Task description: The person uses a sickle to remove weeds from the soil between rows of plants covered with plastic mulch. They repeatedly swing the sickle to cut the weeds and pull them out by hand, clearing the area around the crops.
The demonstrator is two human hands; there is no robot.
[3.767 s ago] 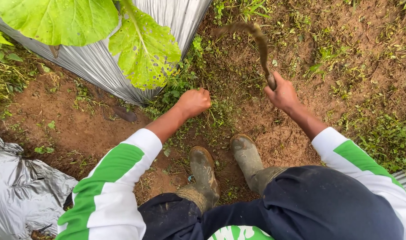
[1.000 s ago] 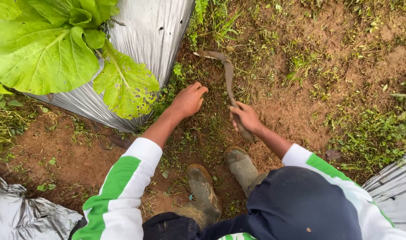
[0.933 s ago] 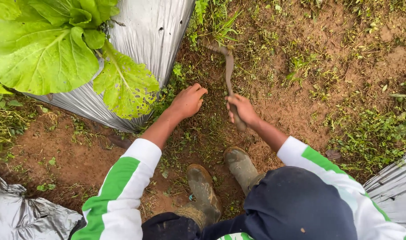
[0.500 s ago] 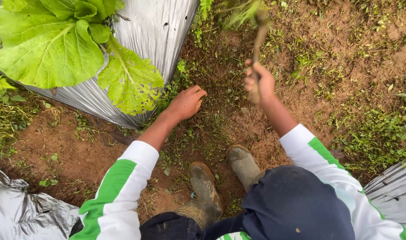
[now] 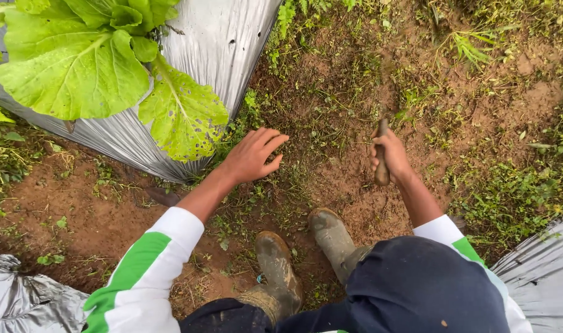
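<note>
My right hand is closed around the wooden handle of a small hand tool, held over the bare soil of the furrow; the blade is a motion blur beyond my fist. My left hand reaches forward with fingers spread, resting on low weeds beside the silver plastic mulch. A large leafy green cabbage plant grows through the mulch just left of that hand.
My two muddy rubber boots stand in the furrow below the hands. More silver mulch lies at the bottom left and bottom right. Patches of weeds dot the brown soil.
My right hand swung the curved tool up from the ground and then brought it back down in front of me. My left hand opened its fingers and stayed on the weeds by the mulch.
</note>
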